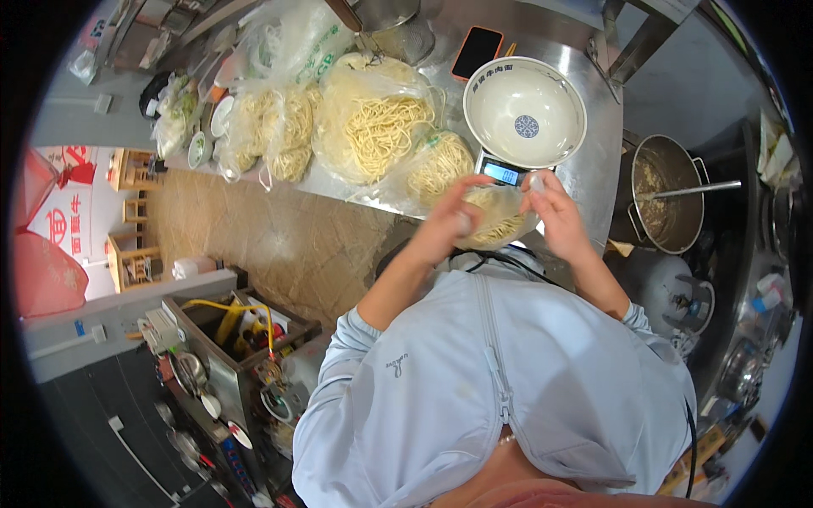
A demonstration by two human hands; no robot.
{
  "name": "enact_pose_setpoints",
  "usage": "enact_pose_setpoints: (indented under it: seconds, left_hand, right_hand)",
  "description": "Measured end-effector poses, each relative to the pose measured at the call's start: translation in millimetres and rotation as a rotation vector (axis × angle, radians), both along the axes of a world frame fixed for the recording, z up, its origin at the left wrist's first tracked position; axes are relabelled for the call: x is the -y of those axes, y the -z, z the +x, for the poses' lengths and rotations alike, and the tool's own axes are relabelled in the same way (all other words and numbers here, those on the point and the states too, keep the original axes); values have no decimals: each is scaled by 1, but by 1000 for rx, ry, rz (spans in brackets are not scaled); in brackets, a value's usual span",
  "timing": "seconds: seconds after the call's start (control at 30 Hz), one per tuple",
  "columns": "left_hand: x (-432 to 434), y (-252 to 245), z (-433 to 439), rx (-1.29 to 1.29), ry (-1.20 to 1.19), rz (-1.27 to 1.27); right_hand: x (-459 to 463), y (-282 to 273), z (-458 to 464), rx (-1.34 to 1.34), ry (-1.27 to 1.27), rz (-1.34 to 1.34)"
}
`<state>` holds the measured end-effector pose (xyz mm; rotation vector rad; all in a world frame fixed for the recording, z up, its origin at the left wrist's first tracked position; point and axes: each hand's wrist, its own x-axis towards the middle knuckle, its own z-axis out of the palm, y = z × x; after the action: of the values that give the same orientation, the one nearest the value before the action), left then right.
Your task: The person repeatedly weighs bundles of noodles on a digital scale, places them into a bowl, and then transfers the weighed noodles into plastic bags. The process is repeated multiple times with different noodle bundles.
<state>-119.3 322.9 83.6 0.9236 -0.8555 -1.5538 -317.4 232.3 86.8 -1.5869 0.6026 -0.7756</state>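
Before my body, at the steel table's front edge, is a clear plastic bag of noodles (pixel 499 230). My right hand (pixel 554 213) pinches a whitish gathered part of the bag between thumb and fingers. On the bag's other side is my left hand (pixel 444 222), blurred, its index finger stretched out and a bit of whitish plastic in its curled fingers. Just beyond both hands, a digital scale (pixel 502 172) shows a lit display. A large white bowl (pixel 524 113) with a blue pattern at its centre rests on the scale, with nothing in it.
More bagged noodles (pixel 389 130) line the steel table (pixel 594 143) to the left. A phone (pixel 477 53) lies behind the bowl, near a wire strainer (pixel 406 41). Rightward stands a deep pot (pixel 667 216) with a ladle handle (pixel 695 189) across it, near a gas cylinder (pixel 654 292).
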Motion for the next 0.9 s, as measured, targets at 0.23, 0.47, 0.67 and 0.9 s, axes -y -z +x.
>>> enact_pose_setpoints:
  seconds: [0.23, 0.47, 0.67, 0.9]
  left_hand:
    - [6, 23, -26, 421, 341, 17]
    - [14, 16, -9, -8, 264, 315]
    - [21, 28, -11, 32, 179, 382]
    - [24, 7, -12, 274, 187, 215]
  right_hand:
    - [-25, -14, 34, -456, 48, -507]
    - [-69, 28, 45, -355, 243, -316]
    - [-68, 15, 60, -505, 323, -488]
    - [-59, 23, 57, -580, 373, -512]
